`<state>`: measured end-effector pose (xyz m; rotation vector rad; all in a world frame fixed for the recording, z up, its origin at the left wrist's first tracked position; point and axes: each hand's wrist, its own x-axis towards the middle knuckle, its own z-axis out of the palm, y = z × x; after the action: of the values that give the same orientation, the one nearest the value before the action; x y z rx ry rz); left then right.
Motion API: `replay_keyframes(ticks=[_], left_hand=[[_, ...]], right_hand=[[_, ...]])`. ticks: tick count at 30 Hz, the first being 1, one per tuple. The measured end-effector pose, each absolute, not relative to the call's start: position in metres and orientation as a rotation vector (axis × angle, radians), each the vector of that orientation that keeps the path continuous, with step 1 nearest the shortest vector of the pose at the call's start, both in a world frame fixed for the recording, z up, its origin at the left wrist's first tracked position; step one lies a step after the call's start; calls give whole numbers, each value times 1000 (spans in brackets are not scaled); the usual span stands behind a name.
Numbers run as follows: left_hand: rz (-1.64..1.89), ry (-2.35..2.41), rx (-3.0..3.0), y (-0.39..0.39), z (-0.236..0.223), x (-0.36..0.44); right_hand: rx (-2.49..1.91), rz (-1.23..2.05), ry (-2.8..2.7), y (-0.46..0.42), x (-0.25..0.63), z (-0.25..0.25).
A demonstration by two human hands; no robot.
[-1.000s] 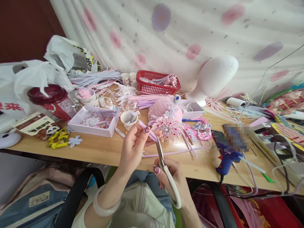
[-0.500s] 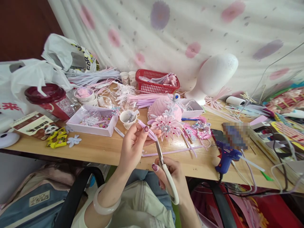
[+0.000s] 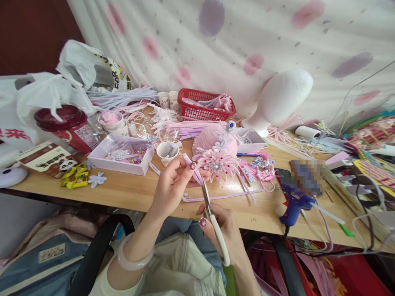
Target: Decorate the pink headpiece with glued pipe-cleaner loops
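Between thumb and fingers, my left hand (image 3: 173, 187) pinches a folded lilac pipe cleaner (image 3: 196, 176). My right hand (image 3: 222, 227) is closed round the white handles of a pair of scissors (image 3: 218, 234). Their blades point up and away, with the tips at the lower end of the pipe cleaner; whether they touch it I cannot tell. Just beyond my hands is a pink ornament with a beaded flower (image 3: 216, 165) and a pink wound dome (image 3: 216, 139). A loose lilac pipe cleaner (image 3: 222, 196) lies on the table behind the scissors.
On the left are a white box of beads (image 3: 123, 164), a paper cup (image 3: 167, 153), yellow wrapped sweets (image 3: 75, 176) and a pale blue flower (image 3: 96, 180). A red basket (image 3: 206, 113) and a white foam head (image 3: 285, 96) stand behind. To the right lies a blue glue gun (image 3: 293, 207) with cords.
The camera view has shifted slightly. Both hands keep their grips, and the scissors stay at the lower end of the folded pipe cleaner.
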<state>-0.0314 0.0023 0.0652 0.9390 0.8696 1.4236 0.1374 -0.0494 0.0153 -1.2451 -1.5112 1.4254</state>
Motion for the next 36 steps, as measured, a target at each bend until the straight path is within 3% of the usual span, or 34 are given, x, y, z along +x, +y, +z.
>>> replay_keyframes(ticks=[20, 28, 36], left_hand=[[1434, 891, 886, 3, 60, -28], [1734, 920, 732, 4, 58, -36], [1759, 928, 572, 1, 65, -39]], right_hand=[[-1288, 1427, -1453, -50, 137, 13], [-1316, 1156, -1475, -43, 155, 16], [-1331, 1052, -1442, -40, 146, 15]])
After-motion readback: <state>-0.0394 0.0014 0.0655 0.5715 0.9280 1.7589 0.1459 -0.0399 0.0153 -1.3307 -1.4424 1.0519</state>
